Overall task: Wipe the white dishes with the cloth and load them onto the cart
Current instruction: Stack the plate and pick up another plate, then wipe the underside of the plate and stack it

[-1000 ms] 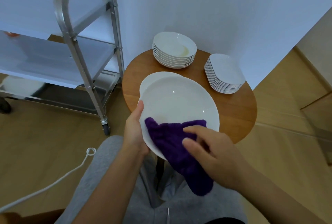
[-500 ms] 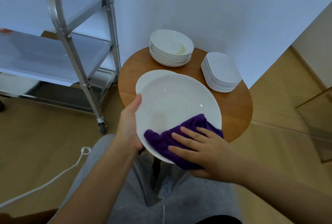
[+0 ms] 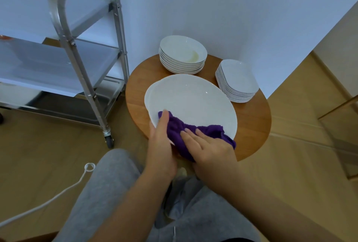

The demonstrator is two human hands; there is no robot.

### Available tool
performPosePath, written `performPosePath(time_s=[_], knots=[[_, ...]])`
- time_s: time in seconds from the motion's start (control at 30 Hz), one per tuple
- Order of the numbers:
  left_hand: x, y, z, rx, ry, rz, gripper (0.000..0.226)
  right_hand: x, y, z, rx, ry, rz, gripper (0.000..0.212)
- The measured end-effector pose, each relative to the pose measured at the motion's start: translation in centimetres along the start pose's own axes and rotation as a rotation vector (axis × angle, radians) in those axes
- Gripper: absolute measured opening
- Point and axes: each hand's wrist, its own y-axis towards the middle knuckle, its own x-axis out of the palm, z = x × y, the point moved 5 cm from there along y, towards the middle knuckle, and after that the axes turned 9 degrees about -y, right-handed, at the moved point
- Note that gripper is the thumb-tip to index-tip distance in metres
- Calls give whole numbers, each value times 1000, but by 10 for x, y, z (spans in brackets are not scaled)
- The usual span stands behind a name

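Cloth [image 3: 186, 131] slid left, hiding plate [image 3: 193, 98] rim.

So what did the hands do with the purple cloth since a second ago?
The right hand swept the purple cloth across the near part of the big plate, first rightward, then back left toward the left hand, which kept gripping the plate's rim. The bowl stack, square plates and cart stayed put.

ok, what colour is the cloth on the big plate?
Deep purple cloth, plain with no pattern, against the white plate. The head view shows it.
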Motion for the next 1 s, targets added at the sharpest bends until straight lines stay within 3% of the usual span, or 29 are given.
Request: performPosePath(time_s=[0.1,0.23,0.4,0.53,0.7,1.0], knots=[[-9,-1,-6,18,-38,108,34,7,3,-19,63,22,-55,52],[-19,6,2,-7,-56,106,26,11,-8,-16,-111,57,-115,62],[-21,15,26,3,37,-68,19,17,-29,13,-360,61,-141,61],[-21,20,45,6,237,-275,20,25,-44,44,-576,-94,-301,64],[-28,25,43,-124,423,-349,25,23,-35,74,-648,-226,-489,65],[-20,27,31,-326,600,-479,45,29,-24,32,-947,-168,-399,60]])
